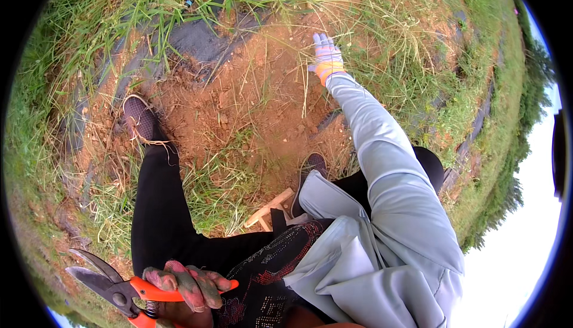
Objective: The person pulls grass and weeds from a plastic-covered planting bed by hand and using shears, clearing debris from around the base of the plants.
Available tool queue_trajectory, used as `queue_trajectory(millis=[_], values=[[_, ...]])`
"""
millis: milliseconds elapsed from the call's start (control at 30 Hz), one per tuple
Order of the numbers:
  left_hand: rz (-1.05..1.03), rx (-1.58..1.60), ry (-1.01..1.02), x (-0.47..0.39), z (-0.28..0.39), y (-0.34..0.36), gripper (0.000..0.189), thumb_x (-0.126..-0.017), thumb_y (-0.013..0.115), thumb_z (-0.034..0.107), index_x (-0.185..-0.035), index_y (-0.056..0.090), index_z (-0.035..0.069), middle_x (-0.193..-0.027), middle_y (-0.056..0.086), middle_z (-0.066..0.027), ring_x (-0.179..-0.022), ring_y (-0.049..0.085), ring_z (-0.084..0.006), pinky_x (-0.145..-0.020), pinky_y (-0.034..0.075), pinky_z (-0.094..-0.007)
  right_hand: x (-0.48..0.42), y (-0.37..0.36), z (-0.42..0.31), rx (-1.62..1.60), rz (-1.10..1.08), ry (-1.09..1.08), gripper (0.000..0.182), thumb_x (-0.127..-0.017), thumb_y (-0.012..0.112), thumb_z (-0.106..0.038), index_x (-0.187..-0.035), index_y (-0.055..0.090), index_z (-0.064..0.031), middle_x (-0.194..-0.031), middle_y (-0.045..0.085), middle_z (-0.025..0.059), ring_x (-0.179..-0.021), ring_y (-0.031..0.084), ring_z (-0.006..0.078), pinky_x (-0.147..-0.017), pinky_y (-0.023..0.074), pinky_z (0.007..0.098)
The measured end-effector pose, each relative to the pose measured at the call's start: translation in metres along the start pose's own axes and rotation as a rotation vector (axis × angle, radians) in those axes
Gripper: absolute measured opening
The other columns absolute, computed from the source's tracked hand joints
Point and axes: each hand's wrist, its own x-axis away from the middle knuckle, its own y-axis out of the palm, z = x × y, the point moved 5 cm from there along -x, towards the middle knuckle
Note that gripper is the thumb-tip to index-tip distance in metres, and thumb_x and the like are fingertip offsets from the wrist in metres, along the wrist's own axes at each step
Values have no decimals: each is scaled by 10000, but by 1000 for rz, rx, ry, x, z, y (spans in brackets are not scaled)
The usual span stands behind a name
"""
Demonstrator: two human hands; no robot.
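Note:
At the lower left, my left hand (192, 283), in a stained pinkish-grey glove, grips orange-handled pruning shears (121, 299). The shears' blades stand apart and point left; the lower handle is partly cut off by the picture's edge. My right hand (328, 58), in a pale glove with an orange cuff, is stretched out low over the reddish soil (273, 91), palm down. Its fingers are extended and nothing is seen gripped in them. Thin dry grass stalks (306, 84) cross over and beside it; whether its fingertips touch the ground I cannot tell.
Green grass (134, 10) grows around the soil. Black ground-cover fabric (197, 39) shows through at the upper left. My shoes (141, 115) are on the soil, with loose roots over the left one. A small wooden frame (268, 207) lies between my legs. Trees (501, 207) stand at the right.

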Motion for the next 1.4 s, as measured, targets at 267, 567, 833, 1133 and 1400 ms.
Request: queue_trajectory(millis=[267, 567, 833, 1133, 1400], values=[[108, -91, 29, -8, -3, 0, 443, -707, 682, 323, -945, 411, 65, -697, 441, -54, -639, 453, -188, -709, 448, -404, 9, -2, 37, -35, -168, 277, 683, -645, 712, -276, -1217, 380, -109, -1189, 473, 147, -1033, 514, 314, -812, 433, 419], [140, -120, 40, -8, -4, 1, 453, -706, 683, 326, -953, 410, 63, -702, 445, -58, -626, 453, -187, -701, 451, -407, 8, 27, 60, -45, -388, 353, 378, -833, 426, -389, -949, 612, -81, -980, 616, 110, -907, 590, 294, -771, 446, 402], [174, -154, 54, 4, -1, 7, 462, -704, 684, 329, -960, 409, 60, -707, 449, -61, -615, 454, -186, -694, 453, -409, 46, 40, -10, -234, -308, 84, 457, -888, 326, -375, -924, 582, 1, -950, 600, 178, -929, 550, 345, -791, 430, 403], [54, -155, -2, 15, 2, 15, 502, -707, 676, 334, -1004, 388, 49, -720, 450, -62, -598, 455, -181, -690, 456, -424, 161, 20, -195, -495, -551, -240, 394, -778, 542, -389, -1008, 525, -70, -971, 590, 170, -913, 560, 343, -777, 438, 426], [130, -115, 40, 21, 13, 4, 480, -709, 673, 320, -996, 388, 61, -667, 428, -37, -556, 446, -167, -669, 458, -419, 27, -10, -12, -211, 97, 252, 230, -787, 504, -216, -991, 540, -114, -960, 564, 120, -852, 583, 293, -728, 470, 386]])
